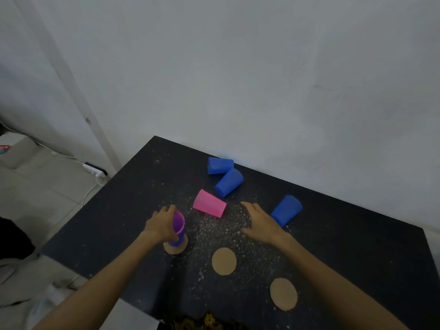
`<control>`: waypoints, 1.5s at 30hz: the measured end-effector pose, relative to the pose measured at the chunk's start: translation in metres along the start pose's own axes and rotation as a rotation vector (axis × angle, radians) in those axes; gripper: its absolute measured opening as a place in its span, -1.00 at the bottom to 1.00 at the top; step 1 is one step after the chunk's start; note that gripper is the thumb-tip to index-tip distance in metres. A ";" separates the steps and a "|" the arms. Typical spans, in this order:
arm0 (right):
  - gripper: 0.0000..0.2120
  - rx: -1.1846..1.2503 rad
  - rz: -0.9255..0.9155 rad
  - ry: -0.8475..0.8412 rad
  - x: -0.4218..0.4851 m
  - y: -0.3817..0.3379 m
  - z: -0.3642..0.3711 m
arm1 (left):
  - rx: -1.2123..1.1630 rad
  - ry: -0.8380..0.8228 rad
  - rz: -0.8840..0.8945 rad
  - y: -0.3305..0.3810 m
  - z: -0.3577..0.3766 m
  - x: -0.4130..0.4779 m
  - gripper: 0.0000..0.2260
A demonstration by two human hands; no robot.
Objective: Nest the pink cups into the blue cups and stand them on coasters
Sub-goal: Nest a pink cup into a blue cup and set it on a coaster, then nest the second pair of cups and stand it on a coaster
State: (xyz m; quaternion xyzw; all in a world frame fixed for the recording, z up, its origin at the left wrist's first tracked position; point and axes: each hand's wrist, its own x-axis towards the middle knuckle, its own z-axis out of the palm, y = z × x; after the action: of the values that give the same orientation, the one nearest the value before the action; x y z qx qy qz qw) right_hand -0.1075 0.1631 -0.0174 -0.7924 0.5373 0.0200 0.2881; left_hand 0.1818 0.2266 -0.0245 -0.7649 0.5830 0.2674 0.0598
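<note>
**On the dark speckled tabletop (333, 234): first nested pair seated**

On the left round cork coaster (175, 248), the left hand (162, 226) clasps the pink plastic cup (179, 222) nested in a blue one. The right hand (258, 221) hovers spread, empty. A careless release may tip the pair; the lying pink cup (209, 203) may roll.

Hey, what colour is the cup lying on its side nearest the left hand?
Pink; the plastic cup lying on its side shows clearly in the head view.

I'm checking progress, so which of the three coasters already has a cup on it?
The left coaster, under the nested pink-in-blue cup held by the left hand. The middle coaster and right coaster are bare.
</note>
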 end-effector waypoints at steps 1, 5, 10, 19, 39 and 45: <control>-0.19 0.007 0.003 0.000 -0.001 0.002 0.000 | -0.003 -0.009 -0.004 0.000 0.000 0.000 -0.20; -0.21 0.034 0.022 0.021 -0.003 0.010 -0.006 | 0.038 -0.060 -0.007 0.003 -0.002 0.000 -0.07; -0.26 0.116 0.082 0.089 -0.008 0.028 -0.020 | 0.037 0.016 0.102 0.033 -0.015 0.003 0.01; -0.34 0.310 0.303 0.266 -0.023 0.081 -0.033 | -0.006 0.037 0.296 0.125 -0.024 0.031 -0.06; 0.02 0.818 0.908 0.487 0.039 0.152 0.005 | -0.090 0.071 0.235 0.178 -0.013 0.128 -0.27; 0.05 0.775 0.650 0.460 0.043 0.157 -0.001 | -0.106 0.077 0.183 0.189 -0.011 0.177 -0.21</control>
State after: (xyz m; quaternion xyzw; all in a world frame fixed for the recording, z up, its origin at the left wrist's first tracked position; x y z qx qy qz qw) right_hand -0.2253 0.0858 -0.0995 -0.4058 0.7714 -0.2647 0.4126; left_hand 0.0422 0.0113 -0.0581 -0.7201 0.6374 0.2727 -0.0280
